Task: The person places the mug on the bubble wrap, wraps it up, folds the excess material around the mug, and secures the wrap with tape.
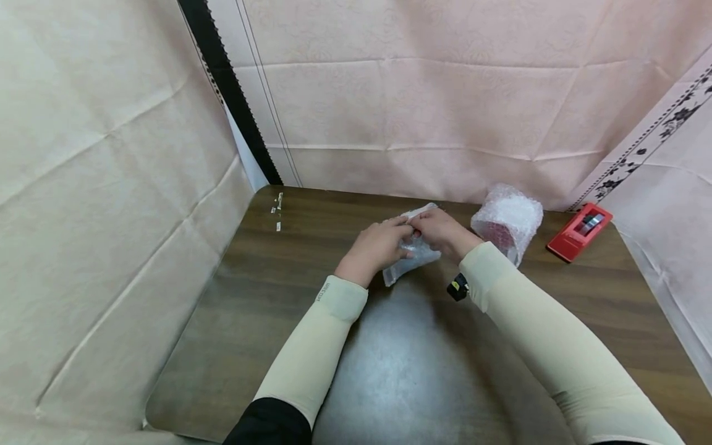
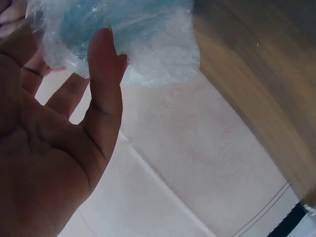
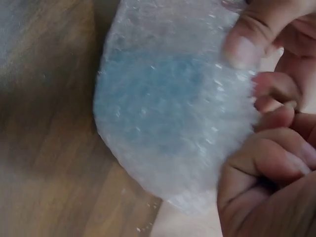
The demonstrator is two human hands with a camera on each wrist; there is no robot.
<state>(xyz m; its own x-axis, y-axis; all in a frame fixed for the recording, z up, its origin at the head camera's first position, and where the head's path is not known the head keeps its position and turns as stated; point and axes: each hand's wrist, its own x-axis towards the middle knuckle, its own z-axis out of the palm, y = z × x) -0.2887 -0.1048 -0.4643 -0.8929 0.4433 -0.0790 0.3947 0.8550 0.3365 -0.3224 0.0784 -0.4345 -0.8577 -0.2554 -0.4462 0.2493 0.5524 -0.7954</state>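
Note:
A bubble wrap packet with something blue inside is held between both hands above the table. In the left wrist view, my left hand grips the bubble wrap packet with its thumb on the near face and fingers behind. My right hand has its fingers curled at the packet's side edge, pinching the bubble wrap in the right wrist view. From the head view, the left hand and right hand nearly meet at the packet's upper part. The blue content's kind is hidden by the wrap.
Right of the hands stands a larger bubble-wrapped bundle with something reddish inside. A red tape dispenser lies farther right. Small whitish pieces are at the table's far left. Cloth curtains hang behind and beside the wooden table.

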